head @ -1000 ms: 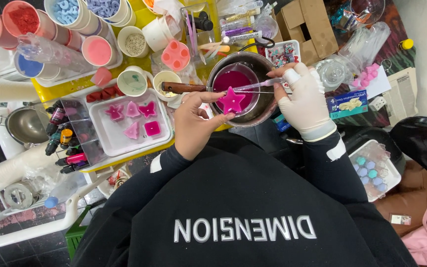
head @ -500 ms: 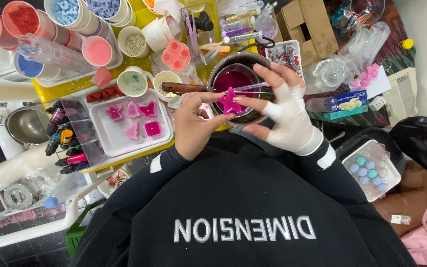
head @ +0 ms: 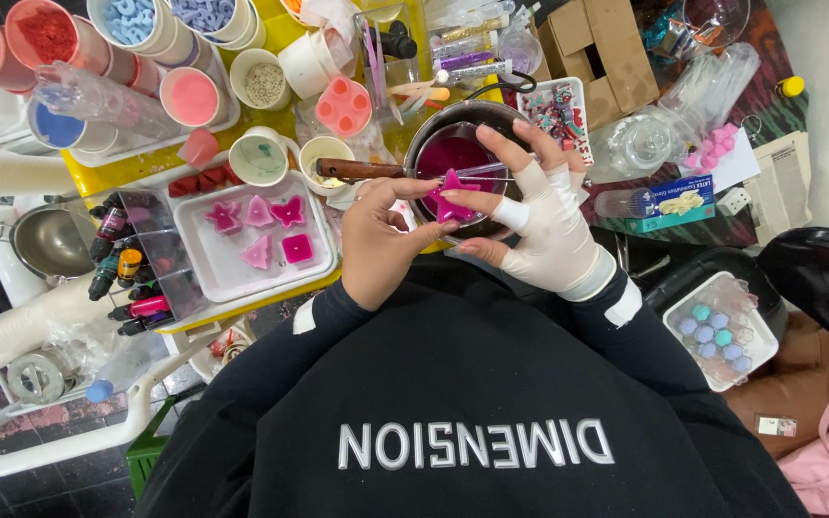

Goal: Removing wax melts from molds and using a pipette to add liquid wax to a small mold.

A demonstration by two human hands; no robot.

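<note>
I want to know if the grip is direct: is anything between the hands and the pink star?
Nothing visible is. Both the left hand and the right hand touch the star with their fingertips, over the pot of pink liquid. The right hand wears a fingerless white glove.

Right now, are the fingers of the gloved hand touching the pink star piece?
Touching. The head view shows the right hand pinching the pink star piece with its fingertips over the dark pot.
</note>
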